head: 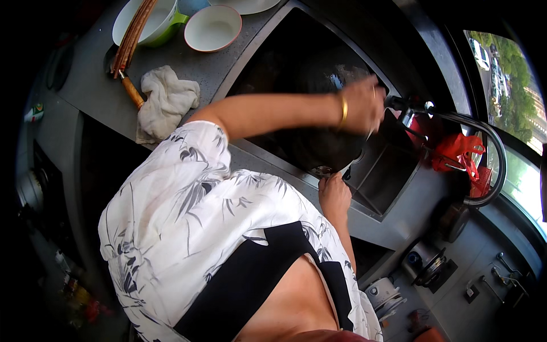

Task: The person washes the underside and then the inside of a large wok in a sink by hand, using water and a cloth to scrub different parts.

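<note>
A dark round wok (324, 147) lies in the sink, its surface wet and shiny near the far side. My left hand (364, 104), with a gold bangle at the wrist, is over the wok's far part, close to the faucet (406, 107). Its fingers are bent and blurred. A thin pale edge shows beside them, too small to identify. At the wok's near edge, my right hand (335, 192) grips its rim or handle; the fingers hide which.
The sink's second basin (376, 184) is right of the wok. On the left counter are a crumpled white cloth (166, 100), a wooden-handled utensil (130, 89), chopsticks (134, 36) across a green-and-white bowl (160, 25), and a white bowl (213, 29). A red plastic bag (455, 154) sits behind the faucet.
</note>
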The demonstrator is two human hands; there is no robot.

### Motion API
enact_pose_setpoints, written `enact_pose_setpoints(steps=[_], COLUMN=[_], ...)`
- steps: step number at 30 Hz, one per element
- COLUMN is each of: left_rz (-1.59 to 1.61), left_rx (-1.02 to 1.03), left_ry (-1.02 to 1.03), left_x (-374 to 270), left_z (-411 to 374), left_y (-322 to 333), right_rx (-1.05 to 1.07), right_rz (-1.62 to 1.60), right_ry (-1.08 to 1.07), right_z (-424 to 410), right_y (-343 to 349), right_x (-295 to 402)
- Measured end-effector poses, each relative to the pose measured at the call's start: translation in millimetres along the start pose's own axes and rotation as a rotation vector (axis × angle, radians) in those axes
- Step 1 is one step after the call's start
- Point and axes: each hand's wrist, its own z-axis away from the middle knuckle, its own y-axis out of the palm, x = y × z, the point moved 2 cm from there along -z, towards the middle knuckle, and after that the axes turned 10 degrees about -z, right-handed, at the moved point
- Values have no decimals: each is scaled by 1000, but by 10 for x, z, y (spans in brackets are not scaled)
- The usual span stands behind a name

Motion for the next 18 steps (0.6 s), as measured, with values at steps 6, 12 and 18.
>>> enact_pose_setpoints(steps=[6, 12, 18], left_rz=[216, -76, -85], left_rx=[262, -7, -141], left_ry=[-356, -230, -136], left_x=[1939, 729, -340], left_z=[373, 439, 785], left_y=[740, 11, -88], right_rx=[28, 77, 18], right_rz=[15, 20, -19], right_ry=[-37, -8, -13], right_z=[-26, -83, -84], right_y=[-18, 27, -45], right_x=[66, -44, -52])
